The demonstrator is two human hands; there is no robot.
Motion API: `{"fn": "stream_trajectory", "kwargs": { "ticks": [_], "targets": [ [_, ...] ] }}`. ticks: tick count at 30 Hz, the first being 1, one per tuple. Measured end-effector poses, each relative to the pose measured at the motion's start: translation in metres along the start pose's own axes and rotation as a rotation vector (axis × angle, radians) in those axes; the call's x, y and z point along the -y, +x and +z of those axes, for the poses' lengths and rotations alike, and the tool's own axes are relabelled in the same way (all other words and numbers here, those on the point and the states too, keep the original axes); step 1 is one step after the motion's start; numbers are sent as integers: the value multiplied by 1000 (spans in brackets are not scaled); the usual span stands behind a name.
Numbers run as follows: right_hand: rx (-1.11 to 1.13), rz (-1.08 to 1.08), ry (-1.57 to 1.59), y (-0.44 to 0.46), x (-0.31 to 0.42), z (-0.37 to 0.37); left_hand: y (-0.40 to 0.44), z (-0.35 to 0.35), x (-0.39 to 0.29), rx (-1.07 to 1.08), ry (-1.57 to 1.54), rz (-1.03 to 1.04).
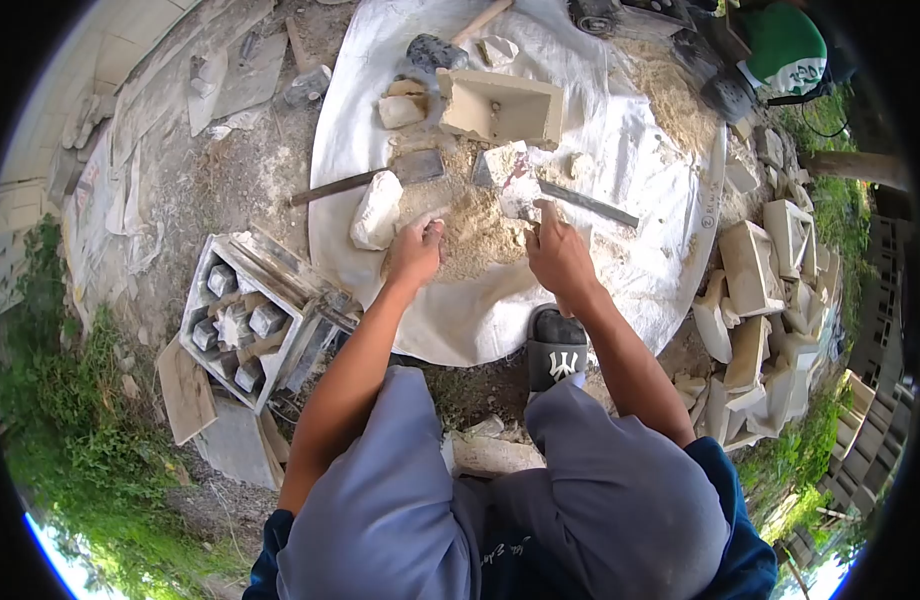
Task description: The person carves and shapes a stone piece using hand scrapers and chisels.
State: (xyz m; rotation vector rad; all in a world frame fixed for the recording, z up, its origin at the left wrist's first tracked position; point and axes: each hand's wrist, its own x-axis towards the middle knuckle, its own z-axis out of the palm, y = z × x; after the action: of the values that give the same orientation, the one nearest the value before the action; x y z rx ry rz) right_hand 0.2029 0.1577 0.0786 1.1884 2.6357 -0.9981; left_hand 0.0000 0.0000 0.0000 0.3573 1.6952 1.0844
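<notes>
My right hand (560, 250) is closed round the handle of a dusty trowel (520, 190), its whitish blade pointing away from me over the pile of pale sandy powder (475, 235). At the left edge of that pile, my left hand (417, 253) has its fingers bent and the thumb apart, with nothing visible in it. A big white stone (377, 210) lies just left of this hand. Beyond the powder stands a hollow beige block mould (502, 105). Two long-handled flat tools lie on the sheet, one with its bar (590, 203) at right, the other (417, 166) at left.
A white sheet (630, 290) covers the ground. At left sits a box-like mould (245, 325) with several square posts. Broken beige blocks (755, 270) are piled at right. More stones (403, 105) and a dark lump (435, 52) lie beyond. My sandalled foot (557, 345) rests on the sheet's near edge.
</notes>
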Motion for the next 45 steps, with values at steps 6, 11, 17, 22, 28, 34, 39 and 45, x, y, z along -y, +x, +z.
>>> {"fn": "stream_trajectory", "kwargs": {
  "ticks": [6,11,17,22,28,34,39,45],
  "targets": [
    [-39,-147,3,-31,-9,12,-6,22,-18,-222,357,251],
    [74,-22,-44,-35,10,8,-4,30,-10,-296,437,218],
    [143,-73,-103,-35,24,25,-8,20,0,-281,117,66],
    [35,38,-163,-26,5,-1,-21,4,-2,-354,274,138],
    [-22,208,-288,-54,-44,-20,-65,4,-1,-217,508,505],
    [29,130,-388,-70,-68,-48,-131,23,27,301,1090,735],
    [196,138,-518,-51,-66,-72,-145,18,51,225,1337,775],
    [110,109,-383,-35,-50,-81,-133,15,53,263,1272,766]
  ]
}}
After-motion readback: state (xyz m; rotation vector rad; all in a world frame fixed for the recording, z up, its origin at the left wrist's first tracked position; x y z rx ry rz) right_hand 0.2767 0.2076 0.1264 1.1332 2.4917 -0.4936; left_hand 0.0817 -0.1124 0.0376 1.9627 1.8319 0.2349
